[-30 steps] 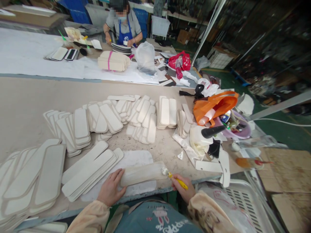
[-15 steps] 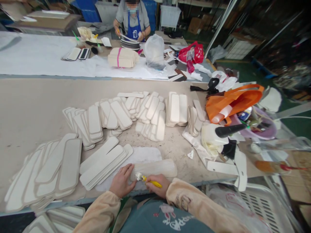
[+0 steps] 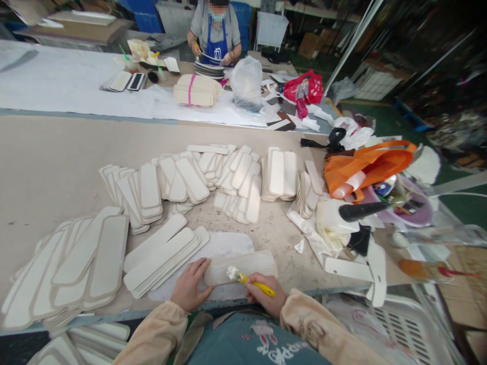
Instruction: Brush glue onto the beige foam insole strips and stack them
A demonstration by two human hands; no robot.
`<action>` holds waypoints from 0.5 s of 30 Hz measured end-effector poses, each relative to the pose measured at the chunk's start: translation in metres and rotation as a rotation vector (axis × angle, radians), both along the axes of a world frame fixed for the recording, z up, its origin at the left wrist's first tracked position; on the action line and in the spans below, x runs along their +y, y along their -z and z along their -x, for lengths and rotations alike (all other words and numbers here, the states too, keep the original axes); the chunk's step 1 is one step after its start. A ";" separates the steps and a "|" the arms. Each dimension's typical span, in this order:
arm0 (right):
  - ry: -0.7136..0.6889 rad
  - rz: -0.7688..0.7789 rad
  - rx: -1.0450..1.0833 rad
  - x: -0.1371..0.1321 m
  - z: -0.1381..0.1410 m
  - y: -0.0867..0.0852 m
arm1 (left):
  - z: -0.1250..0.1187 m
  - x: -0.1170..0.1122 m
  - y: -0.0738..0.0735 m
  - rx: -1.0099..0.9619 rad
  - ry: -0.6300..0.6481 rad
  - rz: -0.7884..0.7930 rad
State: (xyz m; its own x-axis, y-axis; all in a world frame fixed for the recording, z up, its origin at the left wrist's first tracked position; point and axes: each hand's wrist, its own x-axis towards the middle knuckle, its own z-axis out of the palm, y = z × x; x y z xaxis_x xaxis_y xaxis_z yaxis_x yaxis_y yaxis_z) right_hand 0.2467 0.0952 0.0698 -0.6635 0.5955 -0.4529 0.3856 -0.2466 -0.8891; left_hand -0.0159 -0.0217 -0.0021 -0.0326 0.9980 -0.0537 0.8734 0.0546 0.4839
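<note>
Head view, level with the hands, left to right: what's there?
Fanned off-white rounded flat panels → left hand → right hand holding yellow-handled brush → two flat white pieces → orange-brown bottle with red tip

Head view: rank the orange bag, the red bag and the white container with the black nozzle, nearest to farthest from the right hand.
From the right hand:
1. White container: near table, ahead and to the right.
2. Orange bag: just beyond the container, also right.
3. Red bag: across on the far table.

Yellow-handled brush [image 3: 242, 278], bristles white-coated, tilts over a pale, round-cornered panel [image 3: 249, 262] lying flat
</note>
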 end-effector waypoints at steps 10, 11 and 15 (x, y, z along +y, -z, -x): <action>0.110 0.209 0.019 -0.008 0.060 0.028 | 0.002 -0.001 0.003 -0.017 0.015 -0.024; 0.137 0.205 0.008 -0.007 0.055 0.027 | 0.002 -0.001 0.003 -0.016 0.014 -0.025; 0.188 0.206 0.012 -0.004 0.039 0.021 | 0.002 -0.001 0.004 -0.012 0.006 -0.026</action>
